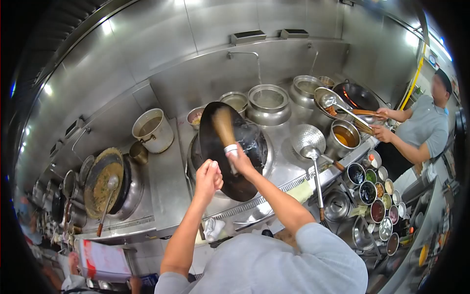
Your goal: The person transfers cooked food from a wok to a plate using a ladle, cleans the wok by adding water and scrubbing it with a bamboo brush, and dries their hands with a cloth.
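A dark wok (245, 171) stands steeply tilted over the burner in front of me, its inner surface wet and shiny. My left hand (209, 176) is closed in a fist at the wok's near left edge; the part it grips is hidden inside the fingers. In my right hand (238, 160) is a bamboo wok brush (223, 126), held by its white-wrapped handle. The bristles are smeared by motion and lie over the wok's inside; whether they touch the metal I cannot tell.
Right of the wok are a perforated strainer (308, 140), a ladle (313, 171) and a pot of brown liquid (344, 136). A co-worker (416, 127) holds utensils there. Seasoning containers (377, 210) crowd the lower right. Leftward stand a tall pot (152, 131) and another wok (100, 183).
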### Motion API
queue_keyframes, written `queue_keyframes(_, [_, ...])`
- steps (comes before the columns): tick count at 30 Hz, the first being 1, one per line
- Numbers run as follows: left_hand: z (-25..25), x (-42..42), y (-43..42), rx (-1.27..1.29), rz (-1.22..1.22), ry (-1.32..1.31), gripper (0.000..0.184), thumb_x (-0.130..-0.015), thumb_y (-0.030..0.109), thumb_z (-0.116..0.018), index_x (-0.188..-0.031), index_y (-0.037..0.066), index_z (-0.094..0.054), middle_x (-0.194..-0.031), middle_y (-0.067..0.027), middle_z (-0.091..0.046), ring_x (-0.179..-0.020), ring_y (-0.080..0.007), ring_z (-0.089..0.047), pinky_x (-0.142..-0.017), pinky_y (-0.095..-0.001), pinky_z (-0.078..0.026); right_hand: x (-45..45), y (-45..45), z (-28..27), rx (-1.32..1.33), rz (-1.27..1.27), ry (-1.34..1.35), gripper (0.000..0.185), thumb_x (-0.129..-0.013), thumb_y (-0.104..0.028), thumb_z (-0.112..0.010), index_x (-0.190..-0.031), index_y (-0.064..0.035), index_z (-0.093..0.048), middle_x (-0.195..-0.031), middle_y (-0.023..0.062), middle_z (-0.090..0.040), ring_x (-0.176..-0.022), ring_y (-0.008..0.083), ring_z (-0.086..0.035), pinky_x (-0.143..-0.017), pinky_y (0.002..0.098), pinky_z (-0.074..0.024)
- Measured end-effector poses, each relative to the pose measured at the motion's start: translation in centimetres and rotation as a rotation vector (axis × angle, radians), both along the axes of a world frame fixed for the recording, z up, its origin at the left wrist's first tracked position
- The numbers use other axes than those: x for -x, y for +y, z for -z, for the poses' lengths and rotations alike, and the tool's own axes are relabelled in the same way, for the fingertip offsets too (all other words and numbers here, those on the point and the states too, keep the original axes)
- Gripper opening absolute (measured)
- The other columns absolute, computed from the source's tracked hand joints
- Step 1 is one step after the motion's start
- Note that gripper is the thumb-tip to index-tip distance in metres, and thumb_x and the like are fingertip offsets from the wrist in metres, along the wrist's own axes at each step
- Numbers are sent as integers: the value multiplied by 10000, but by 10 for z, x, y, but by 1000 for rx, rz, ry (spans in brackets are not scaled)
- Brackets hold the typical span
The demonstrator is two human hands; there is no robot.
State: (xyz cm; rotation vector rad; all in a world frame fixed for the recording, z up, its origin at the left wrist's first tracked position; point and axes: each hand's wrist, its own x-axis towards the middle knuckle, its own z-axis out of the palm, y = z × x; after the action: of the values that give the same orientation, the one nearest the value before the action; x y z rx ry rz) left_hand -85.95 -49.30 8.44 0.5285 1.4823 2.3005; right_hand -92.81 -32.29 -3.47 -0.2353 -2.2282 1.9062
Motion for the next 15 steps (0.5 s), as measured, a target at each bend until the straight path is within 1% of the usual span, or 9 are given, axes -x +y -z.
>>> queue_keyframes(1, [5,-2,-5,-4,-12,-14,299,-1008,292,-499,-786,101,-437,-565,48,-284,-408,-49,-240,-379,-229,-210,-9,-6,9,-240,-101,176,677,-908,-406,-602,-1458,-155,-297,-1164,253,-604,-1012,372,-637,-892,444,-481])
queue_keyframes(2, [11,-1,-6,-36,24,-51,300,-1002,307,-512,-780,121,-434,-573,55,-292,-420,-49,-255,-384,-229,-217,-2,-5,29,-329,-62,472,694,-906,-414,-608,-1456,-119,-305,-1204,259,-590,-1045,403,-625,-878,463,-483])
queue_keyframes(3, [13,-4,-7,-69,54,-70,295,-995,317,-530,-779,139,-436,-581,61,-298,-433,-49,-269,-389,-230,-222,-8,-5,7,-440,23,122,565,-913,-379,-605,-1348,-78,-406,-1063,199,-639,-959,339,-655,-829,423,-504])
queue_keyframes(4, [7,-8,-7,-38,65,-110,295,-989,306,-545,-770,142,-432,-584,65,-307,-439,-47,-277,-392,-230,-225,32,12,51,198,-152,50,400,-918,-354,-597,-1173,-75,-466,-866,127,-605,-768,263,-658,-671,402,-555])
queue_keyframes(5, [12,-7,-10,-22,57,-93,284,-989,281,-548,-770,135,-440,-586,61,-330,-442,-48,-300,-393,-228,-234,19,-1,26,479,-5,-169,282,-933,-329,-572,-1050,-100,-455,-762,71,-522,-590,198,-602,-474,354,-544])
queue_keyframes(6, [8,-8,-10,19,-16,-78,282,-991,280,-543,-778,121,-451,-571,55,-335,-436,-53,-317,-392,-227,-246,16,-6,10,483,41,-205,304,-946,-350,-553,-1100,-110,-448,-756,81,-526,-522,217,-587,-379,351,-516])
queue_keyframes(9, [7,-2,-18,1,37,-9,281,-993,293,-538,-793,112,-458,-538,54,-325,-414,-58,-316,-379,-237,-267,-29,-28,-23,239,-357,-3,522,-984,-304,-513,-1430,-170,-277,-910,105,-575,-600,203,-605,-423,337,-524])
queue_keyframes(13, [17,4,-31,-28,9,-100,278,-987,291,-550,-793,113,-458,-588,55,-339,-430,-48,-308,-375,-222,-254,-89,32,1,312,-670,-463,702,-963,-312,-567,-1533,-214,-169,-940,114,-593,-686,199,-618,-481,342,-531])
queue_keyframes(15, [13,2,-34,-13,-63,-81,306,-989,288,-542,-768,102,-442,-565,58,-304,-420,-42,-282,-373,-221,-217,-71,87,74,-151,-349,-421,749,-911,-425,-601,-1508,-129,-258,-1163,187,-621,-923,300,-652,-754,399,-546])
